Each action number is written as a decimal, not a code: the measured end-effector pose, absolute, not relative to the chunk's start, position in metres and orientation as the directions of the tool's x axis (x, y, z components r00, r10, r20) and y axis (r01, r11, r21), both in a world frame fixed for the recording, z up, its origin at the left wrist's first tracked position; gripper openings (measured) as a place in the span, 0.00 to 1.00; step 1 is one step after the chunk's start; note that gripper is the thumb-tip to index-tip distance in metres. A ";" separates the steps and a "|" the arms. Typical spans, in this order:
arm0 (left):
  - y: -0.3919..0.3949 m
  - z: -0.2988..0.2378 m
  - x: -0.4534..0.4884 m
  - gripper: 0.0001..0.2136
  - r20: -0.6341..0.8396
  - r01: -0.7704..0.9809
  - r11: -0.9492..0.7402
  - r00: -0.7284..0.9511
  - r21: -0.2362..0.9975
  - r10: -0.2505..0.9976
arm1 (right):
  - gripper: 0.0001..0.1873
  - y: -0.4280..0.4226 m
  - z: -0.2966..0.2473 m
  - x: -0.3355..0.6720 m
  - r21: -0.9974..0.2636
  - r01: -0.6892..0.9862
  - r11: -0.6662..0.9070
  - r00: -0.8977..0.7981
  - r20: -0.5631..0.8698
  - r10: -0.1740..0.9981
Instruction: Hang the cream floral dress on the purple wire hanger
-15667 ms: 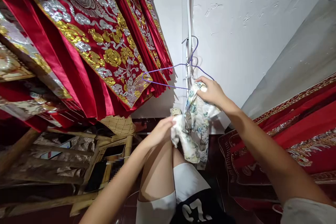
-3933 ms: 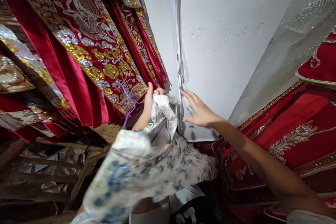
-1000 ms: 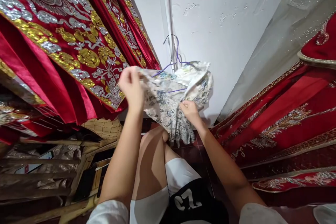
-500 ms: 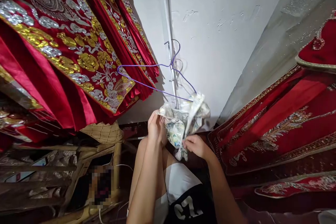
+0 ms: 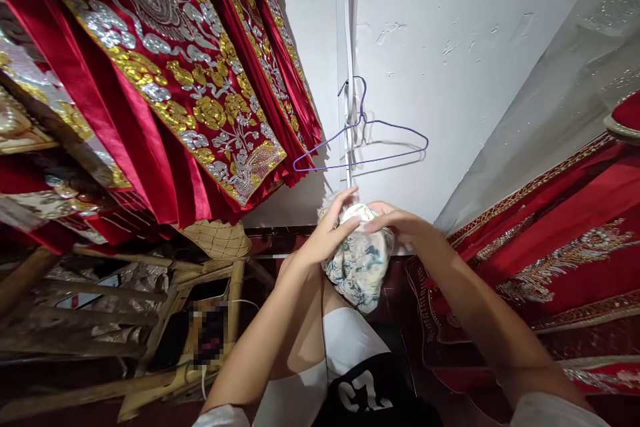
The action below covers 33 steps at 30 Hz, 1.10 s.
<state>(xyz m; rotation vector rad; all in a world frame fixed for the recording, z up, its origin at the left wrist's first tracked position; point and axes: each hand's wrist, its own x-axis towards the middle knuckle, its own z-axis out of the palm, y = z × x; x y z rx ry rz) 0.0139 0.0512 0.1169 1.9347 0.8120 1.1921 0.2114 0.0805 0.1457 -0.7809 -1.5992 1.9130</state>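
Note:
A small white cloth with a blue-green flower print (image 5: 359, 265) is bunched up between both hands in front of my knees. My left hand (image 5: 327, 237) cups its left side with the fingers curled over the top. My right hand (image 5: 397, 221) lies over its upper right, fingers pressed on the fabric. A bare purple wire hanger (image 5: 361, 145) hangs above the hands on the white wall, with nothing on it.
Red robes with gold and silver embroidery (image 5: 165, 73) hang at the left. More red embroidered cloth (image 5: 555, 260) lies at the right. Wooden bamboo furniture (image 5: 150, 307) stands low at the left. A grey pipe (image 5: 344, 47) runs down the white wall.
The cloth has come off the hanger's right end and is now gathered into a ball between both hands. The hanger has swung level and hangs bare.

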 end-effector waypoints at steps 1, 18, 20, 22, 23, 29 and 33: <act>0.054 0.112 0.009 0.24 0.387 0.138 -0.490 0.448 0.861 0.806 | 0.16 0.086 0.154 0.215 -0.994 0.020 -0.107 -0.697 -0.091 0.711; 0.067 0.132 -0.094 0.09 -0.151 0.969 -0.241 0.248 0.060 0.957 | 0.17 0.145 0.137 0.252 -0.628 0.701 0.337 -0.106 0.377 0.920; 0.076 0.138 -0.094 0.11 0.059 0.960 -0.266 0.262 0.091 0.963 | 0.14 0.137 0.150 0.263 -0.576 0.759 0.305 -0.065 0.400 0.914; 0.088 0.148 -0.092 0.11 0.235 0.937 -0.321 0.283 0.140 0.930 | 0.10 0.130 0.164 0.274 -0.529 0.810 0.253 -0.016 0.411 0.911; 0.094 0.153 -0.089 0.10 0.290 0.922 -0.345 0.287 0.175 0.913 | 0.08 0.128 0.170 0.278 -0.510 0.830 0.226 0.007 0.414 0.910; 0.115 0.179 -0.068 0.09 0.529 0.806 -0.447 0.202 0.388 0.824 | 0.05 0.116 0.186 0.289 -0.531 0.810 0.251 0.006 0.435 0.900; 0.126 0.201 -0.050 0.13 0.565 0.766 -0.495 0.212 0.411 0.797 | 0.06 0.107 0.179 0.275 -0.628 0.711 0.316 -0.093 0.362 0.928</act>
